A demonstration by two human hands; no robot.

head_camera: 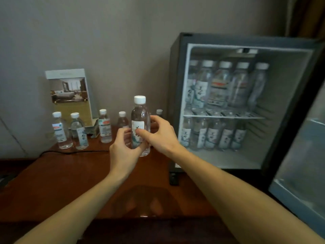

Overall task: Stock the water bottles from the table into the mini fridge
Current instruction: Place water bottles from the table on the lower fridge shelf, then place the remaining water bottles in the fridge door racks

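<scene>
Bottle [140, 113] gripped by left hand [124, 150], right hand [161, 136]; label [138, 124] partly covered.

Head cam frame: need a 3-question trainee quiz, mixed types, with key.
1. True or false: the mini fridge stands open.
2. The held bottle is gripped by: A) one hand, B) both hands, C) neither hand.
3. Fill in: the caps of the table bottles are ____.

Key
1. True.
2. B: the left hand and the right hand both grip it.
3. White.
</scene>
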